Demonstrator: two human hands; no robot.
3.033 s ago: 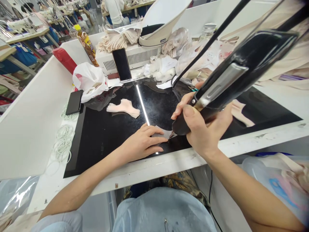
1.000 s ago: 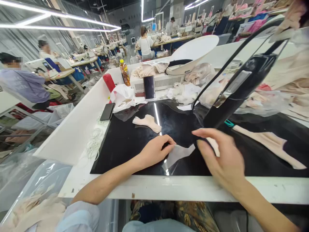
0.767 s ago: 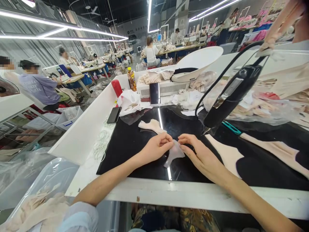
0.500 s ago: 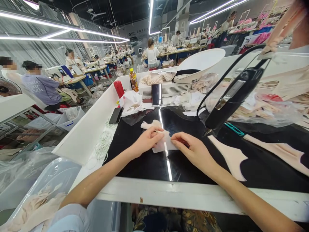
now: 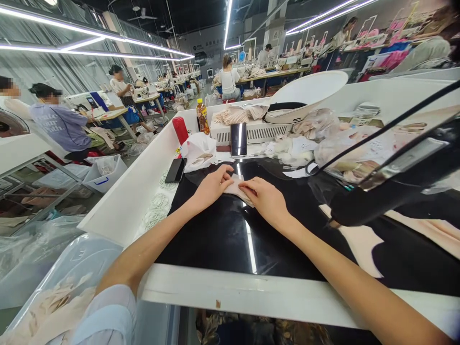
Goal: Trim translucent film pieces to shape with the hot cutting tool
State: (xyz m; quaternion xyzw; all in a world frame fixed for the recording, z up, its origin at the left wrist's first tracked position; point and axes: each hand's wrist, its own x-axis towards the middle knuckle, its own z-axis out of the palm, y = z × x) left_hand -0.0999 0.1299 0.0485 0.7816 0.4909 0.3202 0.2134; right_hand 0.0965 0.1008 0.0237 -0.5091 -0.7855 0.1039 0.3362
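A pale beige fabric piece (image 5: 234, 189) lies on the black tabletop (image 5: 215, 239), partly covered by my fingers. At its left side my left hand (image 5: 212, 184) is closed, thumb and fingers pinching the edge. My right hand (image 5: 269, 200) grips the right part between thumb and fingertips. To the right, a black hand-held tool with a pointed tip (image 5: 391, 187) hangs on a cord. Below its tip is another curved beige fabric piece (image 5: 364, 244), lying flat. A longer beige strip (image 5: 427, 230) extends toward the right edge.
Left on the white ledge are a black phone (image 5: 175, 170) and several coiled elastic loops (image 5: 158, 208). A second phone (image 5: 238, 139) leans against a white vented box (image 5: 258, 133). Bagged fabric (image 5: 355, 151) crowds the back right. A tub (image 5: 82, 261) stands lower left. Co-workers sit at machines beyond.
Both hands have moved away from me, carrying the fabric piece farther up the table. The hanging black tool appears lower and farther right. A person now shows at the far right.
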